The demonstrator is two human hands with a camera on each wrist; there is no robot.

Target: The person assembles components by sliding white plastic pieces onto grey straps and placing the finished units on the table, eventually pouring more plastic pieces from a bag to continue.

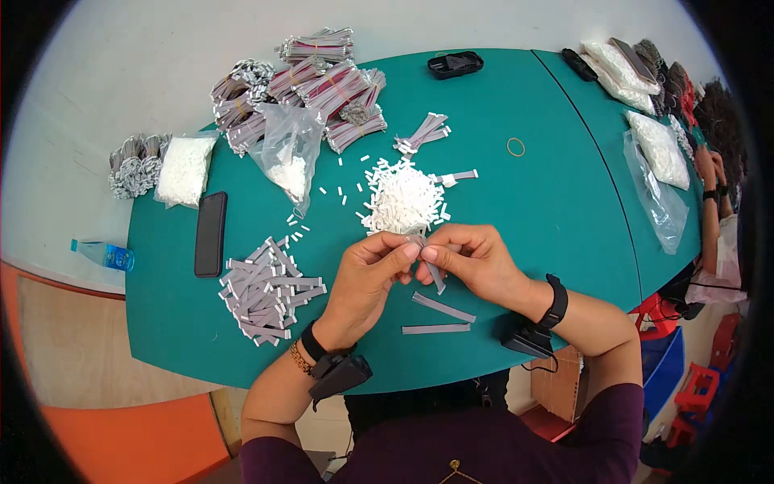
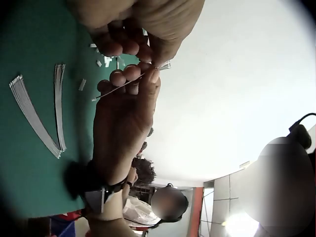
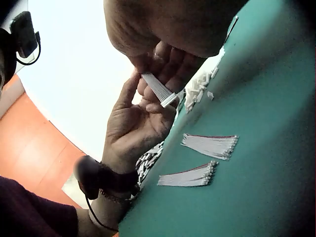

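Your hands meet fingertip to fingertip over the near middle of the counter [image 1: 564,242]. The left hand [image 1: 372,274] and the right hand [image 1: 476,262] both pinch one flat grey ribbon cable [image 1: 436,278], thumbs almost together at its upper end. Its other end slants down toward the near edge; the right wrist view shows a white connector [image 3: 169,100] on that end.

Just nearer to you, two more cables [image 1: 443,307] lie flat, side by side and slightly splayed.

Just beyond your fingers: a heap of loose white pieces [image 1: 403,196], a few strays scattered to its left. At its right edge, a single cable [image 1: 463,175]; behind it, a small bunch of cables [image 1: 422,135].

Left of your left hand, a loose pile of white-ended cables [image 1: 270,292]. Left of that, a dark phone [image 1: 210,234].

Far left, banded cable bundles [image 1: 334,89], with a clear bag [image 1: 294,137] of white pieces in front. A fuller bag [image 1: 185,171] sits further left.

Far right of the heap, a rubber band [image 1: 516,147]; far middle, a black holder [image 1: 455,64]. At far right, another person's hands [image 1: 709,165].
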